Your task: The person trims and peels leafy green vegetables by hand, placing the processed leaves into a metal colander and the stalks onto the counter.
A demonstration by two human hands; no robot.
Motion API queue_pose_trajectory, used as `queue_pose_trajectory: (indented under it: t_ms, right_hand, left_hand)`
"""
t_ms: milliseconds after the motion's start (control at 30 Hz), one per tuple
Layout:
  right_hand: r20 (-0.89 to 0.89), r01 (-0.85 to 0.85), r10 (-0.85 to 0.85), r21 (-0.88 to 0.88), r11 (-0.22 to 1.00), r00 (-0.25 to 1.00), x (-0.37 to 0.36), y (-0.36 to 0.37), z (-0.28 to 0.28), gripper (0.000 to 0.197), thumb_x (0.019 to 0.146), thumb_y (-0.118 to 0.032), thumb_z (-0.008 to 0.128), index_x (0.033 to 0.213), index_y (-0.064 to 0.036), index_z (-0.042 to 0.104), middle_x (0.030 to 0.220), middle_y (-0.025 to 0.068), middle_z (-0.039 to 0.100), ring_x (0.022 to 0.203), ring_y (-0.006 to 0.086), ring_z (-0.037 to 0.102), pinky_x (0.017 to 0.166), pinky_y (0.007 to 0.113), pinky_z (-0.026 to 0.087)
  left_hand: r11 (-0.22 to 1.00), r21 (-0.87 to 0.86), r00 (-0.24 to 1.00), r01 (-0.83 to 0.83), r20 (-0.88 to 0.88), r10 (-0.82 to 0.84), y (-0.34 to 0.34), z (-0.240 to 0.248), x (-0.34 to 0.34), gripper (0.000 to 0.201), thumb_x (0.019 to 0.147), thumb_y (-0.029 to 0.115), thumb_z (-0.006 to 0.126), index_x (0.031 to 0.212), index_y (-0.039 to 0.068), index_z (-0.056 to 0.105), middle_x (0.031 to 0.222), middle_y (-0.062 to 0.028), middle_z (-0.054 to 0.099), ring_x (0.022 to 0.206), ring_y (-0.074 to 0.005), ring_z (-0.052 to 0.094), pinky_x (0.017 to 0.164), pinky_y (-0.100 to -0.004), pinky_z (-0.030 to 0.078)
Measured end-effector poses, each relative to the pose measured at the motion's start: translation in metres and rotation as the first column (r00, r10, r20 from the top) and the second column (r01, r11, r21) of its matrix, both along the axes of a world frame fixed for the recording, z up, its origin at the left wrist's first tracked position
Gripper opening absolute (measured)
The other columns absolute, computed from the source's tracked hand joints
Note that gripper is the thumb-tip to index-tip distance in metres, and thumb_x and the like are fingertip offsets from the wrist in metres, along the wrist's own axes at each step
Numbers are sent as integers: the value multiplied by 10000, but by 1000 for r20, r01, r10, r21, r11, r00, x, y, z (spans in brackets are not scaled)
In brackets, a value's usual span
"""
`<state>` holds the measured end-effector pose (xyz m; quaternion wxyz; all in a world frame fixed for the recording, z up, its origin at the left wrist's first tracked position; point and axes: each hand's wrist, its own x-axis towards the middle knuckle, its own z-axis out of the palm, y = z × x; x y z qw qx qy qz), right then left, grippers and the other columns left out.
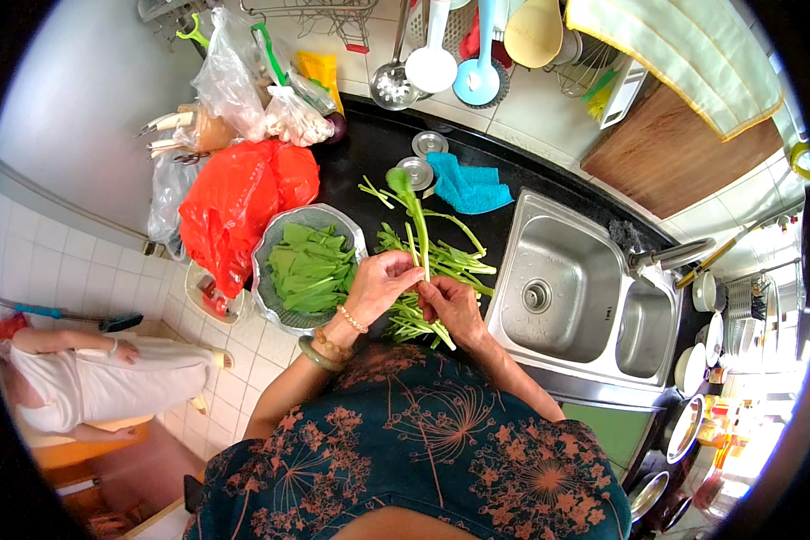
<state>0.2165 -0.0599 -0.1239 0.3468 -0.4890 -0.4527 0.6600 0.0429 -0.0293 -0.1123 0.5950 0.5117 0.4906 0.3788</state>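
Green stalk (419, 225) sits pinched in the grip of left hand (383, 283) and right hand (454, 308), apparently mid-trimming; the next move, I'd judge, calls for a firm snap.

A blue cloth (468, 183) lies near a steel sink (567, 255).

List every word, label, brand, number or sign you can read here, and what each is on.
No text can be read.
Yellow packet: any print is too blurred.
Steel sink: a small dark mark on the divider, too small to make out.
Orange-yellow items at far right: any labels are blurred.
Green stalk: no lettering visible.
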Motion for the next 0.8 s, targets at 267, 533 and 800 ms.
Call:
queue_pose_trajectory:
  t_ms: [267,533,800]
  right_hand:
    - [-516,-33,-135,-304,952,846,-6,-8,1,273,984,-299,548,912,-43,610,758,14,589,588,115,532,546,234,433]
    - [-639,-340,106,-255,905,762,13,-14,6,292,979,-332,542,963,-45,600,750,-2,540,576,100,489,532,235,418]
    - [-163,-378,384,67,924,909,16,-3,7,320,992,-290,533,1135,-21,631,940,42,646,798,149,613,741,276,519]
  left_hand:
    - [973,-202,917,-114,355,181,-11,-7,-8,100,914,105,648,941,15,615,840,-56,667,738,-137,655,714,-259,559]
    - [964,-257,839,67,538,85,12,9,-33,290,958,146,539,1225,33,541,1001,-56,645,904,-157,632,739,-264,512]
    - [912,-277,784,301,617,-71,15,2,-12,202,961,205,591,1097,57,614,950,18,639,768,-70,583,653,-210,459]
